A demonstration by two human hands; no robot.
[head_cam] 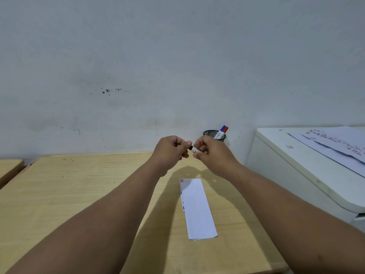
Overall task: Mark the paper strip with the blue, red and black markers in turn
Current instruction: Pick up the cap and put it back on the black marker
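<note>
Head view, item by item as I read it from my station: left hand (171, 150), raised above the far part of the desk, fingers curled together, apparently pinching a dark cap end, though I cannot make the cap out clearly. Right hand (210, 153), just beside the left, fingers clamped on the white barrel of the black marker (194, 149), which spans the small gap between the two hands. Paper strip (197, 209), flat on the wooden desk (69, 194) below the hands, small red and blue marks at its far left corner. Mesh pen cup (212, 133) against the wall, holding the blue marker (222, 128) and red marker (226, 129). White printer (296, 175) at right, printed sheets on top.
</note>
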